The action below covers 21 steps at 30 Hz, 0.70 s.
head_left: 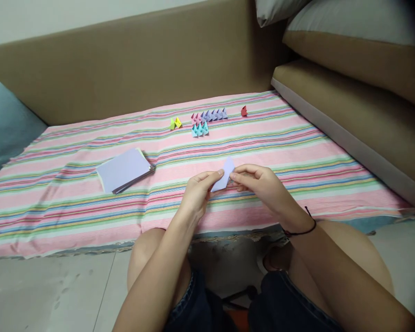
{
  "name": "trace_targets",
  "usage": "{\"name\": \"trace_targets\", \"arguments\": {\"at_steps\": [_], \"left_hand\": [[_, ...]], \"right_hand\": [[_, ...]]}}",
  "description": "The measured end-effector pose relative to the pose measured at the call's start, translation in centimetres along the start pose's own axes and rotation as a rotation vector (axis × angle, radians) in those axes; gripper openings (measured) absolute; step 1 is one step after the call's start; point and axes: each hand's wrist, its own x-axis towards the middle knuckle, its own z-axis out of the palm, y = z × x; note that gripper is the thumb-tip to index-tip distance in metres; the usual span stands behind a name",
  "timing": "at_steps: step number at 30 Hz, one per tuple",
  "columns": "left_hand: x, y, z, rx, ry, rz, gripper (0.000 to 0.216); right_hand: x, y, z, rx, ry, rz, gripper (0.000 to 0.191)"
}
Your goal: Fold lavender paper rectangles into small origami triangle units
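A small folded piece of lavender paper (224, 177) is held up between my two hands, above the near part of the striped cloth. My left hand (201, 186) pinches its left edge, thumb on top. On the other side, my right hand (257, 180) grips the right edge between thumb and fingers; a dark cord bracelet circles that wrist. The paper has a pointed top and slanted sides. Left of my hands lies a stack of paper sheets (124, 169), lavender on top.
Beyond my hands stand small folded paper pieces: purple and pink ones (213, 115) in a row, turquoise ones (200, 130), yellow ones (175, 123) and a red one (244, 111). The striped cloth (72, 203) covers the seat. Brown cushions (349, 124) rise at the right.
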Motion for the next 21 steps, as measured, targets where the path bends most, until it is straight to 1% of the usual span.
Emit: {"name": "trace_targets", "arguments": {"at_steps": [3,8,10,12,15,17,21], "left_hand": [[0.0,0.0,-0.2,0.083,-0.006,0.091,0.023],[-0.4,0.0,-0.3,0.209,0.003,0.312,0.021],[-0.6,0.1,-0.1,0.247,0.007,0.376,0.020],[-0.9,0.3,0.1,0.253,-0.001,0.410,0.024],[-1.2,0.4,0.5,0.242,-0.013,0.425,0.036],[-1.4,0.4,0.7,0.262,-0.010,0.441,0.035],[-1.5,0.2,0.8,0.304,0.021,0.448,0.025]], "right_hand": [[0.0,0.0,0.0,-0.016,0.025,-0.052,0.022],[-0.1,-0.1,0.1,0.057,-0.025,-0.074,0.025],[0.0,0.0,0.1,0.083,-0.036,-0.089,0.025],[0.1,0.2,0.0,0.118,-0.037,-0.089,0.025],[0.2,0.5,-0.1,0.190,-0.044,-0.059,0.024],[0.3,0.6,0.0,0.205,-0.042,-0.047,0.026],[0.2,0.4,0.2,0.156,-0.001,-0.043,0.031]]}}
